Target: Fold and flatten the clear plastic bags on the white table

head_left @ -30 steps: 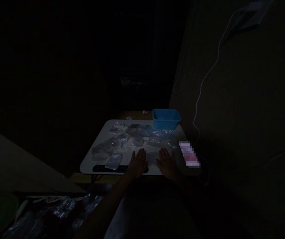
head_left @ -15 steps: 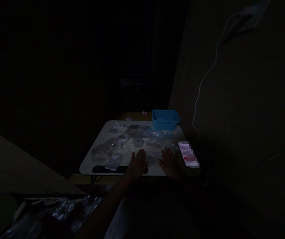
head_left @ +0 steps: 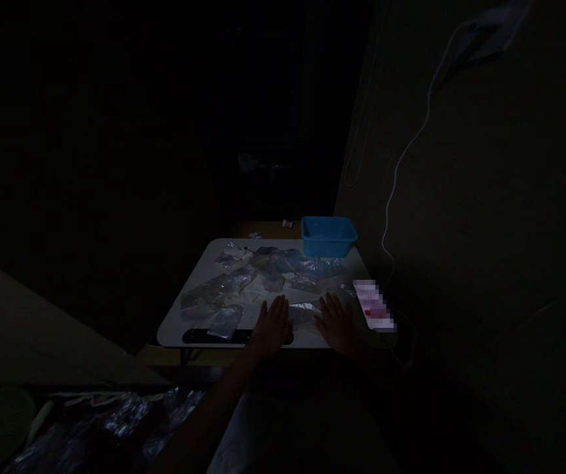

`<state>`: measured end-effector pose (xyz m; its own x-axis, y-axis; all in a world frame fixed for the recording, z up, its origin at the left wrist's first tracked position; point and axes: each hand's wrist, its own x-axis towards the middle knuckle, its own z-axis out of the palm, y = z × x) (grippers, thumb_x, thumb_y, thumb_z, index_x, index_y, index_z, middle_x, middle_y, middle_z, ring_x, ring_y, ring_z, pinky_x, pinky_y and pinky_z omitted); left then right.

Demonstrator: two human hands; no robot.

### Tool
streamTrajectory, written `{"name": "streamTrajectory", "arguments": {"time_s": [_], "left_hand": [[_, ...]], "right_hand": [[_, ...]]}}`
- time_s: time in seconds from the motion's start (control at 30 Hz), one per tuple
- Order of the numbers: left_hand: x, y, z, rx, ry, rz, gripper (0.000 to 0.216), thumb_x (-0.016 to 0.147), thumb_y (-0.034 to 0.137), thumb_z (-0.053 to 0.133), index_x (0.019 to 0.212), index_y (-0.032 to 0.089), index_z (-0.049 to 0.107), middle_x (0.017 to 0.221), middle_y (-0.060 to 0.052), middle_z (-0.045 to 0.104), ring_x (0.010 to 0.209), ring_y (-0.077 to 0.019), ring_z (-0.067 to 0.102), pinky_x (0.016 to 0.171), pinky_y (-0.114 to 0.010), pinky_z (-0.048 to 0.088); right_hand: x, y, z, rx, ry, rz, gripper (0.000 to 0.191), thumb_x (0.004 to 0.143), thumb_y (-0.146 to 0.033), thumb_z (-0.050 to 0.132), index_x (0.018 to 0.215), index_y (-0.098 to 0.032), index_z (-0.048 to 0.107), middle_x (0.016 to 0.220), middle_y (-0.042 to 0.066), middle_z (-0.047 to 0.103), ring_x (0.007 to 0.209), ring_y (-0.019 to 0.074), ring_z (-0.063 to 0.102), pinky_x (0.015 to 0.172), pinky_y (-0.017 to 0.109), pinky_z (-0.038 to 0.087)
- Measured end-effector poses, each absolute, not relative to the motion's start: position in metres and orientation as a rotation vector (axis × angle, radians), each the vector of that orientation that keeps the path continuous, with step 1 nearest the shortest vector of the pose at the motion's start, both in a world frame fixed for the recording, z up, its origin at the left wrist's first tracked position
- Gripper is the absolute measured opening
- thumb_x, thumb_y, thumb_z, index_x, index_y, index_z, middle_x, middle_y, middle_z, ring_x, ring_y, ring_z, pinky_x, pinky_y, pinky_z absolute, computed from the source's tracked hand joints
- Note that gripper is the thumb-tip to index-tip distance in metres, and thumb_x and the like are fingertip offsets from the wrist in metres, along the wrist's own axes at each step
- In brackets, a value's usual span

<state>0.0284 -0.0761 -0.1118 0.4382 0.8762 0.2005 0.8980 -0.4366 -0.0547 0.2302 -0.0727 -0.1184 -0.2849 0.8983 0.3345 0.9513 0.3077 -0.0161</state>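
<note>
Both hands lie flat at the front of a small white table point(head_left: 172, 329) in dim light. My left hand point(head_left: 273, 324) is palm down with its fingers stretched out, over the right end of the table's black slot strip point(head_left: 197, 336). My right hand point(head_left: 336, 322) is palm down too, fingers spread. Between them lies a clear plastic bag point(head_left: 305, 315); its side edges reach both hands. Left of my left hand a small folded plastic bag point(head_left: 226, 321) rests partly on the strip. Several more crumpled clear bags point(head_left: 243, 280) cover the table's middle and back.
A blue plastic basin point(head_left: 329, 247) stands at the back right corner. A lit phone point(head_left: 374, 306) lies at the right edge, near a white cable point(head_left: 395, 178) running up the wall. A small cup-like item point(head_left: 287, 224) lies behind the table. Shiny plastic point(head_left: 129, 413) lies low at left.
Both hands stay flat in almost the same place. The bag between them shows a brighter glint along its top. The view has shifted very slightly.
</note>
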Motion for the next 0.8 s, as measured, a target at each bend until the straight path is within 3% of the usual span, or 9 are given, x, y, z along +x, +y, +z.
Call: {"name": "streamTrajectory", "arguments": {"time_s": [0.3, 0.43, 0.63, 0.8], "left_hand": [[0.028, -0.077, -0.113, -2.530, -1.572, -0.255, 0.048, 0.088, 0.034, 0.022, 0.129, 0.010, 0.030, 0.136, -0.013, 0.028, 0.126, -0.0215, 0.020, 0.101, -0.045, 0.016], [0.028, -0.077, -0.111, -2.549, -1.582, -0.237, 0.049, 0.088, 0.033, 0.021, 0.129, 0.008, 0.029, 0.136, -0.013, 0.026, 0.127, -0.0218, 0.019, 0.100, -0.046, 0.016], [0.027, -0.077, -0.106, -2.566, -1.605, -0.206, 0.048, 0.087, 0.031, 0.023, 0.128, 0.008, 0.030, 0.136, -0.013, 0.027, 0.127, -0.0218, 0.020, 0.100, -0.045, 0.017], [0.025, -0.077, -0.107, -2.555, -1.642, -0.232, 0.048, 0.086, 0.030, 0.027, 0.128, 0.007, 0.031, 0.136, -0.014, 0.027, 0.127, -0.0224, 0.019, 0.101, -0.043, 0.018]], "right_hand": [[0.245, -0.063, -0.111, -1.490, -2.454, -0.138, 0.048, 0.085, -0.038, 0.029, 0.129, -0.018, 0.030, 0.137, 0.010, 0.026, 0.125, 0.0207, 0.024, 0.097, 0.042, 0.020], [0.244, -0.059, -0.105, -1.557, -2.345, -0.163, 0.050, 0.083, -0.030, 0.031, 0.130, -0.014, 0.027, 0.134, 0.010, 0.032, 0.124, 0.0212, 0.025, 0.099, 0.045, 0.017], [0.233, -0.059, -0.103, -1.603, -2.253, -0.278, 0.044, 0.082, -0.022, 0.030, 0.123, -0.012, 0.039, 0.129, 0.011, 0.041, 0.121, 0.0220, 0.030, 0.100, 0.048, 0.008], [0.247, -0.060, -0.106, -1.681, -2.190, -0.410, 0.037, 0.079, -0.021, 0.035, 0.110, -0.012, 0.052, 0.126, 0.012, 0.044, 0.118, 0.0243, 0.033, 0.098, 0.046, 0.014]]}}
